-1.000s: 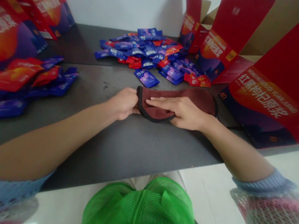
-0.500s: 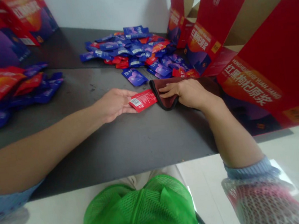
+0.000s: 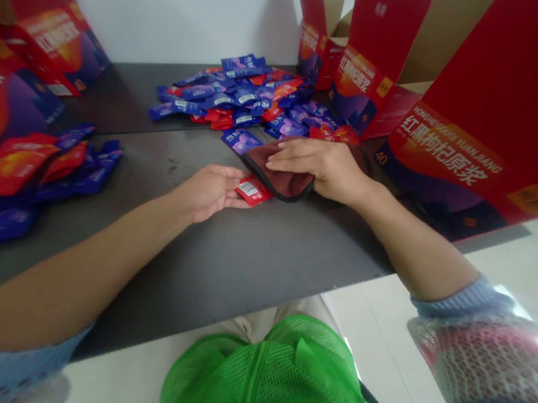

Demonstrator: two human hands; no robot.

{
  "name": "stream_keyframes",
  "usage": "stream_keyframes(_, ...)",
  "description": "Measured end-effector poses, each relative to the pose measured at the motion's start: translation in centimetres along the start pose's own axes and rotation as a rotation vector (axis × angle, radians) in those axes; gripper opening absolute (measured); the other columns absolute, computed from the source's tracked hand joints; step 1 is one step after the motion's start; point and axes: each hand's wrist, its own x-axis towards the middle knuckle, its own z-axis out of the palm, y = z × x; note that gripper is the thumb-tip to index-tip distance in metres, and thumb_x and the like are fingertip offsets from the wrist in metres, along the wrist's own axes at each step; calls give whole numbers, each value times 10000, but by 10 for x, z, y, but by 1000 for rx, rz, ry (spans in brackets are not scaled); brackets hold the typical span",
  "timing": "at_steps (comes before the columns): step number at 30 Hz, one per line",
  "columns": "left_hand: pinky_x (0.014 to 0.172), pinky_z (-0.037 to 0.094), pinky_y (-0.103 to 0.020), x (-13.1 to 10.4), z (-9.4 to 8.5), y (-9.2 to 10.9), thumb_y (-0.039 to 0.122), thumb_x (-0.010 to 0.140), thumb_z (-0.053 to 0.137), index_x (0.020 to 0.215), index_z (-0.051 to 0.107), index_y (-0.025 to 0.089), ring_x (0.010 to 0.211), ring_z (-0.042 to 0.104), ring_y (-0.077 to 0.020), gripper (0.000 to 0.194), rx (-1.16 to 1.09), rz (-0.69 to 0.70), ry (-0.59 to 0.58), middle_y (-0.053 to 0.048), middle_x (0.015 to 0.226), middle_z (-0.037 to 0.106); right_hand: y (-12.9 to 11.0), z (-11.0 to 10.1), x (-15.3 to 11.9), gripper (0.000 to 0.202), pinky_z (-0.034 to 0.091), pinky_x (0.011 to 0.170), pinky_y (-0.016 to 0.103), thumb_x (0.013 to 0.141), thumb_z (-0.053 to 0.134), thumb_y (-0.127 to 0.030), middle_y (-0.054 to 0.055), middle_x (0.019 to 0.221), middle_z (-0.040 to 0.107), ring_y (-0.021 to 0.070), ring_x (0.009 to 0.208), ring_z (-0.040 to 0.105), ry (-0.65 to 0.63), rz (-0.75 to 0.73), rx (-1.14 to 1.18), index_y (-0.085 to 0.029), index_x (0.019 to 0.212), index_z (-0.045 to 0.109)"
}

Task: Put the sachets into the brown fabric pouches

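Observation:
My left hand (image 3: 213, 190) pinches the left end of a red sachet (image 3: 254, 190) with a white barcode label, low over the grey table (image 3: 237, 258). A dark red cloth with a black edge (image 3: 282, 173) covers the sachet's right part. Pressed flat on top of the cloth is my right hand (image 3: 316, 163), its fingers pointing left. Just behind the cloth lies a purple sachet (image 3: 242, 141), partly covered by it.
A heap of purple and red sachets (image 3: 236, 97) lies at the back middle, and another pile (image 3: 24, 169) at the left. Open red cartons (image 3: 444, 154) stand along the right; more cartons (image 3: 61, 47) stand at the back left.
My right hand and the cloth have moved left over the red sachet, so less of it shows. The view has shifted slightly.

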Motion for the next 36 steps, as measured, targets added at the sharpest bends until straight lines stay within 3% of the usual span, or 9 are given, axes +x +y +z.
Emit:
stream_keyframes(5, 847, 632, -431, 3, -4, 1, -25, 826, 626, 984, 768, 66, 737, 774, -233, 231, 20, -13, -54, -147, 825, 792, -16, 20, 10, 492, 491, 1108, 341, 987, 447, -81, -23, 1412, 681, 182, 1371, 581, -146, -70, 27, -290, 1358, 694)
stream_keyframes(11, 919, 612, -456, 5, -11, -1, 7, 778, 707, 959, 780, 73, 802, 777, -231, 206, 13, 10, -137, -163, 965, 800, -13, 21, 19, 444, 484, 1101, 339, 1006, 463, -133, -45, 1385, 699, 187, 1354, 593, -153, -13, -138, -313, 1320, 720)
stream_keyframes(14, 925, 611, -466, 6, -10, -2, 17, 735, 759, 960, 775, 70, 839, 781, -256, 232, 16, -5, -95, -159, 932, 799, -6, 16, 19, 438, 493, 1073, 333, 1018, 440, -145, -30, 1381, 703, 190, 1346, 601, -176, 7, -179, -296, 1310, 729)
stream_keyframes(20, 854, 616, -343, -1, -16, 6, 8, 750, 738, 1041, 796, 83, 871, 774, -237, 307, 101, -74, -29, -164, 1035, 806, 21, 9, 9, 390, 548, 963, 363, 994, 485, -146, 32, 1348, 722, 256, 1303, 640, -205, 192, -247, -234, 1247, 769)
stream_keyframes(27, 748, 581, -250, -20, -48, 41, -75, 899, 564, 979, 781, 106, 767, 722, -158, 294, 245, -119, 233, -72, 861, 820, 27, 24, 9, 430, 559, 1008, 405, 1010, 443, -134, 68, 1437, 659, 281, 1326, 621, -160, 148, -272, -217, 1344, 700)
stream_keyframes(33, 725, 568, -192, -43, -53, 51, -82, 897, 583, 956, 765, 105, 749, 697, -116, 269, 260, -32, 377, -10, 779, 805, 24, 17, 8, 533, 546, 1068, 417, 944, 466, -50, 47, 1490, 616, 273, 1375, 581, -209, 177, -247, -238, 1406, 652)
stream_keyframes(36, 724, 575, -201, -55, -54, 49, -41, 799, 719, 981, 777, 96, 670, 663, -96, 235, 402, 146, 652, 32, 654, 743, 22, 15, 8, 603, 526, 1103, 431, 897, 474, 2, 60, 1509, 598, 277, 1397, 561, -241, 204, -233, -213, 1440, 622)
